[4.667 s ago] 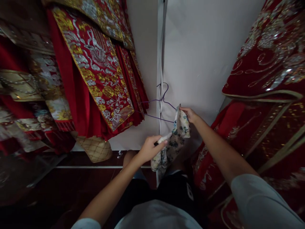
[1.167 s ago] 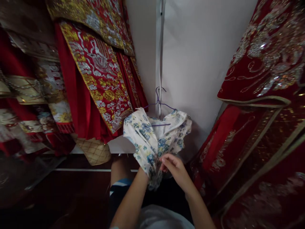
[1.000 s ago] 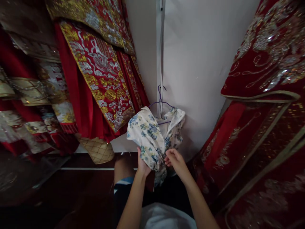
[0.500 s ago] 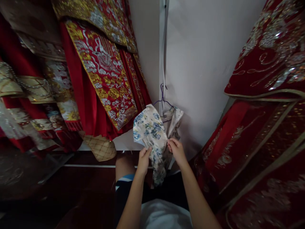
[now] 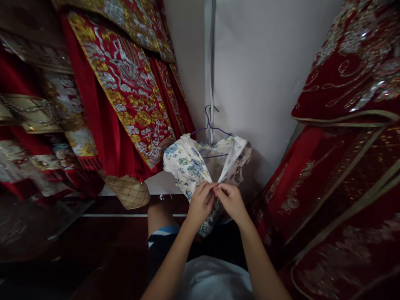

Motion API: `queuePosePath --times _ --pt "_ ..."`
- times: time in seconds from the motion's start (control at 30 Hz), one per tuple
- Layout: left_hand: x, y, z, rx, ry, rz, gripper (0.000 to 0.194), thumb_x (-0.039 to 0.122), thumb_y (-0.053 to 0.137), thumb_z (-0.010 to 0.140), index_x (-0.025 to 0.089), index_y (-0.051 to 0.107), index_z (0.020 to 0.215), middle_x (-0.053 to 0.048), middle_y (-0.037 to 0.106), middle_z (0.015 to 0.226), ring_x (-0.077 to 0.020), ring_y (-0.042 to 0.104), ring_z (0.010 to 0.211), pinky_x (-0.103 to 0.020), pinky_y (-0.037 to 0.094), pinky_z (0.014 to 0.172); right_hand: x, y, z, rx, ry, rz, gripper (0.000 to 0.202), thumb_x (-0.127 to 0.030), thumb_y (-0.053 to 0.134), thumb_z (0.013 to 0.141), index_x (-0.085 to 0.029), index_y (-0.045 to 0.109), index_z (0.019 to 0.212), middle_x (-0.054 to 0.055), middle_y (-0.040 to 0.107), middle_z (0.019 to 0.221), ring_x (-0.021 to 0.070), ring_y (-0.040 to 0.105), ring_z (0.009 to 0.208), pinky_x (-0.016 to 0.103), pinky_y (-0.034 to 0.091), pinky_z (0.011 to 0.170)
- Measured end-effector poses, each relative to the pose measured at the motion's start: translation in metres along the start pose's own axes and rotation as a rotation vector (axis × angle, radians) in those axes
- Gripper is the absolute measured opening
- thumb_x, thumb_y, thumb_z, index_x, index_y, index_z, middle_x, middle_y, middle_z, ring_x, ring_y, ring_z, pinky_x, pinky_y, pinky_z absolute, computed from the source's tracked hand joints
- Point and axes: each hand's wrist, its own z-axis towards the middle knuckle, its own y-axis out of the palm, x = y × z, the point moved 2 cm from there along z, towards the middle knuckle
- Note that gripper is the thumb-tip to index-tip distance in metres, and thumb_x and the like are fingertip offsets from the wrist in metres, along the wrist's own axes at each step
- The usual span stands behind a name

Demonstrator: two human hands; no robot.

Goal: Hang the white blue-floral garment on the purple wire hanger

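Note:
A white floral garment (image 5: pixel 187 160) with blue flowers hangs on a thin purple hanger (image 5: pixel 208 125) against the wall. Its neckline forms a V, and the hanger's bar shows inside it. My left hand (image 5: pixel 201 202) pinches the left front edge at the bottom of the V. Right beside it, my right hand (image 5: pixel 229 200) has its fingers closed on the other front edge. The fingertips of both hands meet at the middle. Below them, the lower part of the garment is partly hidden behind my hands.
Red costumes with gold and silver embroidery (image 5: pixel 134 83) hang at the left, above a quilted gold piece (image 5: pixel 128 191). Another red sequined garment (image 5: pixel 331 166) fills the right side. A pale strap (image 5: pixel 211 62) runs down the wall.
Both hands have come together at the garment's front. The garment has spread wider on the hanger, with its neckline now a V. The view has shifted slightly.

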Motion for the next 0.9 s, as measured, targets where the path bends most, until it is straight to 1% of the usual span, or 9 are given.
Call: queuePosePath --times 0.1,0.2,0.33,0.43,0.5,0.57,0.63,0.7,0.9 --pt "0.0 -0.001 0.011 -0.023 0.016 0.016 0.022 0.013 0.051 0.092 0.02 0.062 0.109 -0.006 0.061 0.096 -0.0189 0.058 0.094 -0.032 0.047 0.083 -0.004 -0.002 -0.001 0.008 -0.024 -0.007 0.031 -0.035 0.055 0.086 -0.019 0.048 0.06 -0.004 0.04 0.055 0.0111 0.039 0.054 0.025 0.029 0.052" --pt "-0.005 -0.008 0.018 -0.025 0.048 0.006 0.018 0.014 0.053 0.091 0.019 0.065 0.104 -0.006 0.063 0.092 -0.0185 0.059 0.09 -0.031 0.047 0.079 0.0 -0.004 0.0 -0.058 -0.039 0.039 0.027 -0.038 0.061 0.083 -0.02 0.049 0.066 -0.004 0.046 0.061 0.0117 0.042 0.058 0.024 0.033 0.054" --pt "-0.012 -0.014 0.021 -0.037 0.103 -0.044 0.021 0.018 0.053 0.093 0.021 0.067 0.108 -0.006 0.065 0.091 -0.0164 0.062 0.085 -0.029 0.049 0.077 0.018 -0.009 0.003 -0.075 0.005 -0.012 0.026 -0.033 0.075 0.069 -0.02 0.055 0.08 -0.001 0.059 0.076 0.0148 0.054 0.07 0.025 0.041 0.062" --pt "-0.013 -0.013 0.024 -0.102 0.166 -0.018 0.024 0.02 0.053 0.094 0.021 0.067 0.114 -0.006 0.066 0.093 -0.0167 0.062 0.087 -0.029 0.049 0.077 0.031 -0.005 0.007 -0.055 0.009 0.037 0.02 -0.031 0.069 0.074 -0.019 0.057 0.086 0.002 0.064 0.083 0.0169 0.06 0.075 0.027 0.046 0.067" --pt "-0.012 -0.012 0.028 -0.158 0.217 0.041 0.025 0.022 0.052 0.094 0.021 0.066 0.115 -0.007 0.067 0.094 -0.0174 0.062 0.089 -0.03 0.049 0.078 0.035 0.0 0.008 -0.006 -0.007 0.074 0.014 -0.031 0.062 0.078 -0.019 0.057 0.084 0.002 0.064 0.078 0.017 0.06 0.073 0.028 0.046 0.067" --pt "-0.013 -0.011 0.037 -0.197 0.262 0.112 0.025 0.023 0.051 0.095 0.021 0.067 0.113 -0.007 0.068 0.093 -0.0178 0.062 0.088 -0.031 0.049 0.079 0.038 0.003 0.008 0.055 -0.004 0.059 0.015 -0.032 0.061 0.079 -0.02 0.054 0.073 -0.001 0.059 0.066 0.0153 0.056 0.063 0.026 0.043 0.059" --pt "-0.016 -0.011 0.053 -0.193 0.285 0.17 0.024 0.025 0.049 0.096 0.02 0.068 0.109 -0.006 0.068 0.087 -0.0178 0.062 0.085 -0.031 0.048 0.077 0.039 0.005 0.007 0.08 0.026 0.017 0.025 -0.035 0.063 0.077 -0.022 0.047 0.064 -0.004 0.05 0.056 0.0129 0.048 0.052 0.025 0.036 0.051" --pt "-0.02 -0.014 0.075 -0.15 0.294 0.215 0.023 0.027 0.048 0.097 0.018 0.069 0.102 -0.006 0.067 0.081 -0.0176 0.062 0.08 -0.03 0.048 0.074 0.039 0.006 0.006 0.06 0.055 -0.019 0.029 -0.036 0.064 0.074 -0.022 0.043 0.06 -0.005 0.045 0.051 0.0116 0.043 0.048 0.024 0.031 0.048" --pt "-0.023 -0.034 0.155 -0.016 0.34 0.38 0.026 0.029 0.046 0.097 0.017 0.068 0.091 -0.007 0.065 0.08 -0.0185 0.06 0.079 -0.029 0.046 0.072 0.031 0.014 0.0 -0.025 0.08 -0.048 0.026 -0.035 0.061 0.072 -0.022 0.043 0.059 -0.005 0.044 0.053 0.0118 0.042 0.051 0.024 0.031 0.051"
